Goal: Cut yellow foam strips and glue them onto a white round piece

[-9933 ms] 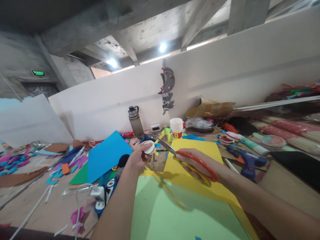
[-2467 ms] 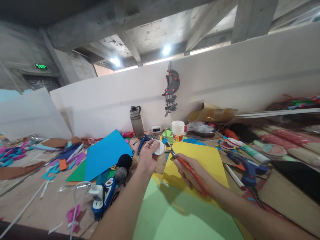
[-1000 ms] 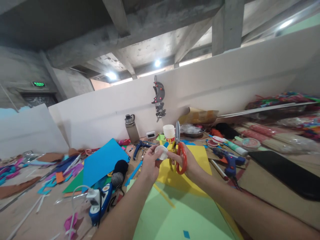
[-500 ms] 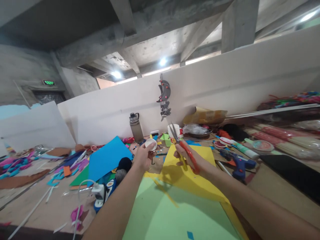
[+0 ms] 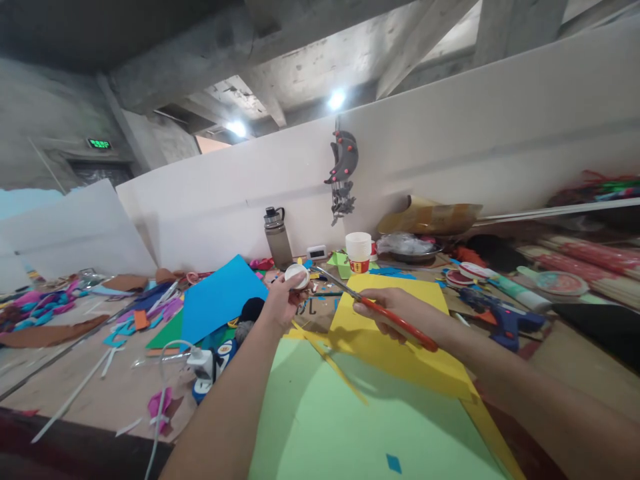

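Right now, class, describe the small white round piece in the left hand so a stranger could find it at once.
Start at the long white partition wall and find the grey water bottle standing before it. Below-right, the left hand pinches a small white round piece. Unlike the taller white paper cup with red print, it is shallow, plain and held off the table.

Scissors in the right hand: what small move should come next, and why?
Probably ease the scissors forward to the small white round piece. The left hand pinches it, the blades point at it, and their tips lie just short of it.
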A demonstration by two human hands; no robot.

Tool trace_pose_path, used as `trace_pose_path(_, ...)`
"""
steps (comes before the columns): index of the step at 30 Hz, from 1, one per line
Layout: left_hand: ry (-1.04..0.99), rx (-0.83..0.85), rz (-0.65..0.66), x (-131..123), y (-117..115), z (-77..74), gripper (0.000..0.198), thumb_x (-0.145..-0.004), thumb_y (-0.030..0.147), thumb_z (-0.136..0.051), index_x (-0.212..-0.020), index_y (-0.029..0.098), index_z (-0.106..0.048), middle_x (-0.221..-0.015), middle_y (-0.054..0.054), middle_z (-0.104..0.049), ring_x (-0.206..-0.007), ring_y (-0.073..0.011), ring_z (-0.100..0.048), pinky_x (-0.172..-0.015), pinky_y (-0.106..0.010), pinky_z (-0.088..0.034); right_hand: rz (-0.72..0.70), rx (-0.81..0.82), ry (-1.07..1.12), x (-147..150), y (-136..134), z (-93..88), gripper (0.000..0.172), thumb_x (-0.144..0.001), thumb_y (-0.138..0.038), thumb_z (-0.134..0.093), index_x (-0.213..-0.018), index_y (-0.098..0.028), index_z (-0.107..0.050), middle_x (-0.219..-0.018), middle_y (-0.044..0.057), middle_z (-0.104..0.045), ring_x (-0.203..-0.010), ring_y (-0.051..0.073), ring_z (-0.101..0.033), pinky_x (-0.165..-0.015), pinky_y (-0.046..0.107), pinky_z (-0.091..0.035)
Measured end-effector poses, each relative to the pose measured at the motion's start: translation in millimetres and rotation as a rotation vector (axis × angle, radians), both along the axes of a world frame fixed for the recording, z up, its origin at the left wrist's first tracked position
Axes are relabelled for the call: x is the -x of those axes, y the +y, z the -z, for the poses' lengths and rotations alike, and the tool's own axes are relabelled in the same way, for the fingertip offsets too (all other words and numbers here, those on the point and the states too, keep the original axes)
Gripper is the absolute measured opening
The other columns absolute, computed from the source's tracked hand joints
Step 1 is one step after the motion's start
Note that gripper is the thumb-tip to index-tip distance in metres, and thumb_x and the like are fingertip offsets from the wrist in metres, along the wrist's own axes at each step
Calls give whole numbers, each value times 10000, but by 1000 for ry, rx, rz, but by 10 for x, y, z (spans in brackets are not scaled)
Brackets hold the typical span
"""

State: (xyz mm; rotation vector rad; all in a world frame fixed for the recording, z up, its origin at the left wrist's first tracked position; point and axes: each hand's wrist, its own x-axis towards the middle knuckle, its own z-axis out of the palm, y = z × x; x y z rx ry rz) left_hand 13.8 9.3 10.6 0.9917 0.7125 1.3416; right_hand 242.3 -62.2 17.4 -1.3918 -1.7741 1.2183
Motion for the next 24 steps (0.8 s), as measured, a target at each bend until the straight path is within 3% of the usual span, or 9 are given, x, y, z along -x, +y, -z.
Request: trace_pose_path(24,26,-31,-9,-37,-42,-21,298,-582,187,-803,-806,132,-615,-672,-32,-641,-614,-128,-632,-450,-168,-399,-41,30,-5,-18,-25,19,441,-721,-635,-601,-791,-202,-561,-468,-48,-463,-343,80,-413,-311,180,-304)
